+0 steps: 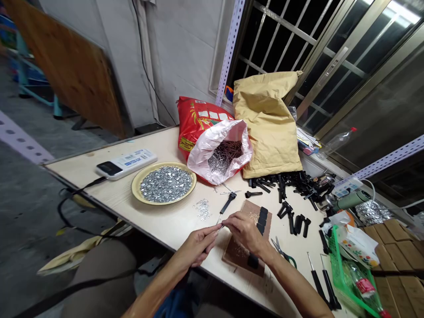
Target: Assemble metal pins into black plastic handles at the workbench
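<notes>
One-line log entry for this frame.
left hand, right hand: fingertips close together | holding: unclear | ahead: black piece | yellow plate: small metal pieces

Black handle [228, 203] with a silver shaft [219, 217]; brown board [247, 206] with black blocks [263, 213]; cream plate [135, 194] of silver washers [165, 183]; pale wood-toned table [183, 217]; red bag [198, 108] with yellow print, its white-pink lining [202, 157] around brown and silver pins [227, 157]; plain tan sack [271, 141]; scissors [286, 256] with dark green handles; bright green basket [337, 260]; pale lavender posts [228, 53] patterned with rows of dark holes
</notes>
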A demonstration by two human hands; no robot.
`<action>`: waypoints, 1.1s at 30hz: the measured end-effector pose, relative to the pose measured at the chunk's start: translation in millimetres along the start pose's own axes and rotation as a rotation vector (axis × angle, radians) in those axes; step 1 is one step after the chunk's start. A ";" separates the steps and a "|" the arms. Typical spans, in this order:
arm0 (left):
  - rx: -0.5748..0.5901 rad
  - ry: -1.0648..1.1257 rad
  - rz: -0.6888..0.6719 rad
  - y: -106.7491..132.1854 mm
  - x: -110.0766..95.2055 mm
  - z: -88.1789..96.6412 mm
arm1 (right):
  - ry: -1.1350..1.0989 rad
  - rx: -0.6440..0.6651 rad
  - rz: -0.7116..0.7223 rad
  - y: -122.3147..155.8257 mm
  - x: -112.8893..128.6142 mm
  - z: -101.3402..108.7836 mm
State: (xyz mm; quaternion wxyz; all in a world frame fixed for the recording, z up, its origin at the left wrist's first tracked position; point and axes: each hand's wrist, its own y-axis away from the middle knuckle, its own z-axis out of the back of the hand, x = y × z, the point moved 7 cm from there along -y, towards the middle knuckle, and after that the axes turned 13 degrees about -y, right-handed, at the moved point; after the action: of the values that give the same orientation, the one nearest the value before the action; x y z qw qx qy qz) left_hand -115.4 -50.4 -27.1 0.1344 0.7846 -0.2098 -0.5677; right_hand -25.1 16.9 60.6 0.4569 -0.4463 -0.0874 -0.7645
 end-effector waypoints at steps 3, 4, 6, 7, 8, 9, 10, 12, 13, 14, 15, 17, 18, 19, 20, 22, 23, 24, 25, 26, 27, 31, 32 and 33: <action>0.031 0.038 0.017 3.3 -0.8 -3.1 | -0.116 0.004 -0.061 -2.2 -2.6 3.2; 0.046 0.050 0.018 4.3 -1.8 -4.0 | -0.163 0.005 -0.084 -3.3 -3.6 4.7; 0.080 0.068 0.016 6.2 -4.0 -5.9 | -0.237 0.010 -0.108 -5.4 -3.9 7.3; 0.100 0.075 0.015 7.2 -4.7 -7.0 | -0.262 0.013 -0.110 -6.2 -3.1 8.3; 0.121 0.078 0.016 8.1 -5.1 -8.2 | -0.281 0.016 -0.110 -6.7 -1.9 9.0; 0.136 0.075 0.016 9.1 -5.2 -9.0 | -0.294 0.018 -0.111 -6.8 -0.8 9.6; 0.139 0.063 0.012 10.0 -5.4 -9.2 | -0.302 0.021 -0.114 -6.8 0.2 9.9; 0.108 0.013 -0.018 11.6 -7.1 -7.9 | -0.306 0.028 -0.122 -6.1 1.3 10.4; 0.083 -0.023 -0.039 12.3 -8.5 -7.1 | -0.303 0.034 -0.123 -5.6 1.6 10.6; 0.062 -0.060 -0.059 13.0 -9.9 -6.9 | -0.298 0.038 -0.118 -5.0 1.8 10.9; 0.049 -0.096 -0.073 13.6 -11.1 -7.6 | -0.292 0.041 -0.109 -4.2 1.8 11.4; 0.031 -0.165 -0.099 14.2 -13.5 -10.2 | -0.265 0.039 -0.086 -2.0 1.9 12.8; 0.010 -0.200 -0.121 14.4 -15.3 -10.9 | -0.245 0.032 -0.076 -0.7 1.8 13.6; -0.020 -0.231 -0.149 14.5 -17.7 -10.8 | -0.221 0.022 -0.071 0.8 1.8 14.5; -0.054 -0.251 -0.178 14.6 -20.1 -10.2 | -0.197 0.010 -0.068 2.3 2.0 15.3; -0.067 -0.241 -0.191 14.2 -21.4 -10.3 | -0.157 -0.018 -0.044 4.9 5.2 17.2; -0.028 -0.208 -0.164 13.4 -19.5 -12.3 | -0.145 -0.029 -0.021 5.9 8.2 18.0; 0.036 -0.164 -0.124 12.8 -16.7 -15.4 | -0.140 -0.036 0.006 6.6 11.6 18.5; 0.109 -0.117 -0.082 12.8 -13.8 -19.2 | -0.143 -0.039 0.026 7.2 14.7 18.8; 0.175 -0.078 -0.046 13.3 -11.5 -22.9 | -0.153 -0.039 0.035 7.5 16.7 19.0; 0.213 -0.056 -0.027 13.9 -10.3 -25.3 | -0.168 -0.039 0.031 7.8 17.4 19.1; 0.051 -0.115 -0.120 13.8 -15.8 -19.4 | -0.134 -0.046 0.020 9.8 16.7 20.2; 0.011 -0.129 -0.138 14.0 -16.8 -18.6 | -0.103 -0.044 0.036 10.6 17.2 20.2; 0.008 -0.127 -0.132 13.9 -16.2 -19.8 | -0.079 -0.042 0.050 11.4 17.5 20.3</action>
State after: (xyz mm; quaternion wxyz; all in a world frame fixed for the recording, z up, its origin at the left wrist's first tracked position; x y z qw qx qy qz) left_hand -103.4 -55.4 -1.0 0.0800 0.7597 -0.1683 -0.6230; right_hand -7.2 10.5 82.7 0.4626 -0.4879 -0.0779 -0.7361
